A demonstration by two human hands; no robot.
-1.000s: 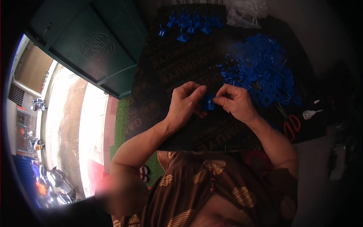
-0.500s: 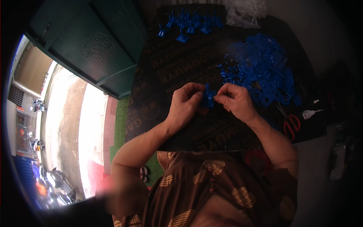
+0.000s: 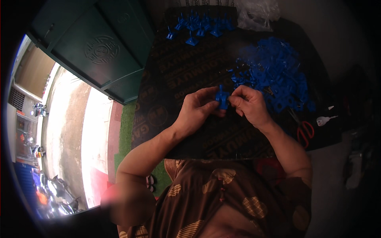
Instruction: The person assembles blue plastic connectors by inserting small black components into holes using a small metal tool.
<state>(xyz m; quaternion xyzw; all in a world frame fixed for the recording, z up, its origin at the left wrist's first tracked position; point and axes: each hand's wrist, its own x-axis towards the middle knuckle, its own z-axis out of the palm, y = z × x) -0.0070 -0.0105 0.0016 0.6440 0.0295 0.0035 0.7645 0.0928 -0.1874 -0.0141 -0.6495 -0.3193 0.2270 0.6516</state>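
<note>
Above the near part of the dark table [image 3: 166, 135], my left hand [image 3: 197, 105] grips a small blue plastic part [image 3: 222, 99] between thumb and fingers. A narrow stem sticks up from the part, and a wider body sits below it. My right hand [image 3: 251, 104] is closed in a pinch at the part's right side. Whatever lies between its fingertips is too small or hidden to make out. Just beyond that hand spreads a heap of loose blue plastic pieces [image 3: 278, 67], with some thin metal bits among them.
Several blue pieces with square bases [image 3: 198, 25] stand along the far edge. Beside them lies a clear plastic bag [image 3: 258, 14]. Red-handled scissors [image 3: 304, 133] and a small white nozzle bottle [image 3: 326, 119] rest at the right. A green metal door [image 3: 99, 47] stands left of the table.
My left hand has shifted slightly right and turned the blue part, so a broader side of it shows. My right hand stays pinched at its right side.
</note>
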